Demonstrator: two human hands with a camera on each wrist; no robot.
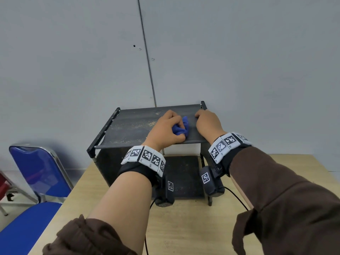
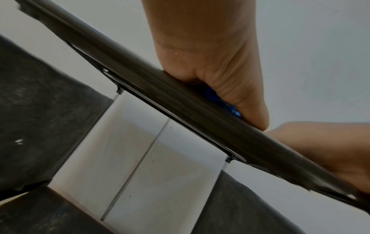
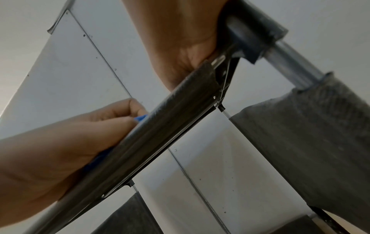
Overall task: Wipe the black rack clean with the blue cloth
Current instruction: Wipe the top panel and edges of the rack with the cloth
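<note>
At the centre of the head view, the rack point(image 1: 136, 126) stands on a table point(image 1: 184, 227) against the wall. The left hand point(image 1: 165, 131) curls round the bunched cloth point(image 1: 181, 128), pressing it on the dusty top shelf, right of middle. The right hand point(image 1: 207, 124) rests beside it, fingers bent at the shelf's right edge, holding nothing visible. A chair point(image 1: 38, 173) sits lower left.

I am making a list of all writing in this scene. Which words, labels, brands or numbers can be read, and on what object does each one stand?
No readable text: none of the three views shows a legible word, brand or number.
Left wristband: black-and-white square code markers; tiny marks beneath them, too small to read.
Right wristband: the same, unreadable.
Black rack, blue cloth: no label visible.
</note>
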